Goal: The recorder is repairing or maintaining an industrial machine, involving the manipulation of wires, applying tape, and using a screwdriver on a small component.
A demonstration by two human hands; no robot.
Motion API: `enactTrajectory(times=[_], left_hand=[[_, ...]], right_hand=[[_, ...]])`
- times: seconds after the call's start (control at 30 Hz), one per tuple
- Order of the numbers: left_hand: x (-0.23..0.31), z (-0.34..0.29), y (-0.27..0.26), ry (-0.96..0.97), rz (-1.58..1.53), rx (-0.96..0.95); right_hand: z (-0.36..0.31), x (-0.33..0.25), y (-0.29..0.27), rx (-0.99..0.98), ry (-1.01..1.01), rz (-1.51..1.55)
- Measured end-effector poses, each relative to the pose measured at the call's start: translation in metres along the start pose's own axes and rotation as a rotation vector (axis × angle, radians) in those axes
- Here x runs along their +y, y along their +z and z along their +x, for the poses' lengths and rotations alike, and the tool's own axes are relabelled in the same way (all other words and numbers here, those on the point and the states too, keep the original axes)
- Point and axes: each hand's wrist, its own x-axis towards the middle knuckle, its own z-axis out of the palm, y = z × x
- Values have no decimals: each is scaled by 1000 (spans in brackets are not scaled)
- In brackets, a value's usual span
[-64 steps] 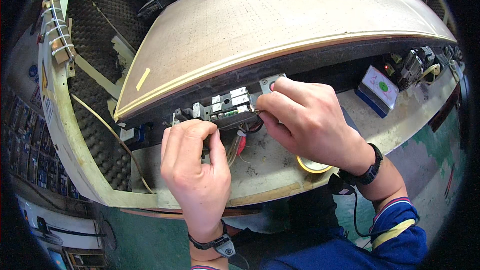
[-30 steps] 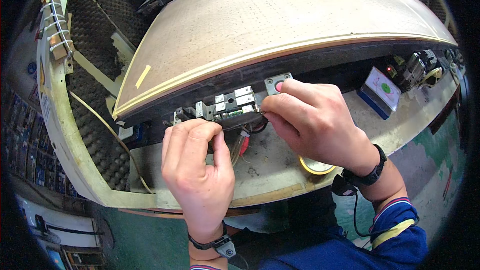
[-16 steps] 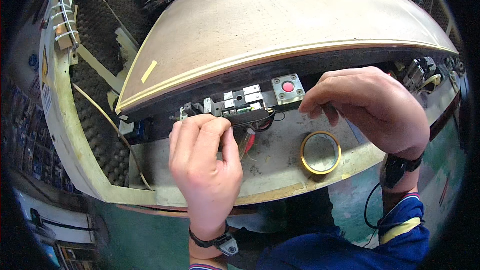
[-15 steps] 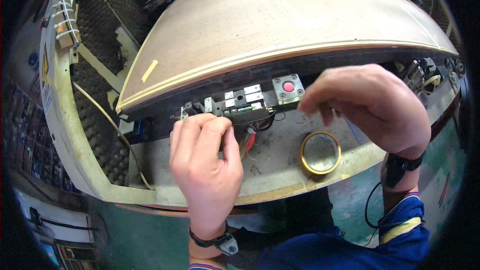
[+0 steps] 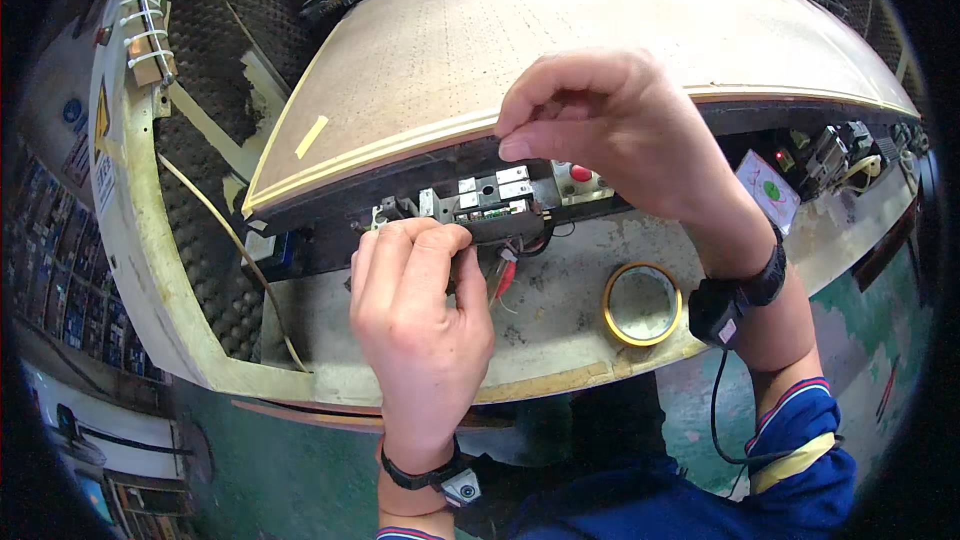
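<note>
"Beyond the ledge's near edge, what floor?"

"Green floor [image 5: 260, 450], worn grey at right."

"Largest surface above it?"

"Pale, dotted panel [image 5: 420, 70], yellow tape along its near and left edges. Next, the stained pale ledge [image 5: 560, 350], curved along its near edge."

"Module?"

"Black-and-white module [image 5: 492, 210], below the panel's near edge, left of its middle."

"Hands?"

"Right hand [image 5: 615, 125] raised over the panel's near edge, thumb and index tips drawn close; cannot tell if they pinch anything. Left hand [image 5: 420, 310] at the module's left part, fingers bunched; their grip is hidden."

"Smaller items?"

"Tape roll [image 5: 644, 342] near the ledge's near edge; red button [image 5: 580, 173] right of the module."
</note>
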Motion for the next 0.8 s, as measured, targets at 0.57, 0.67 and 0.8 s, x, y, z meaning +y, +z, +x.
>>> enactTrajectory(times=[0.57,0.67,0.8], left_hand=[[-3,-2,0,27,-5,-1],[-3,-2,1,28,-8,0],[-3,-2,1,21,-7,2]], right_hand=[[0,14,22,-22,31,-177],[0,15,21,-10,-53,-284],[1,16,22,-14,-113,-317]])
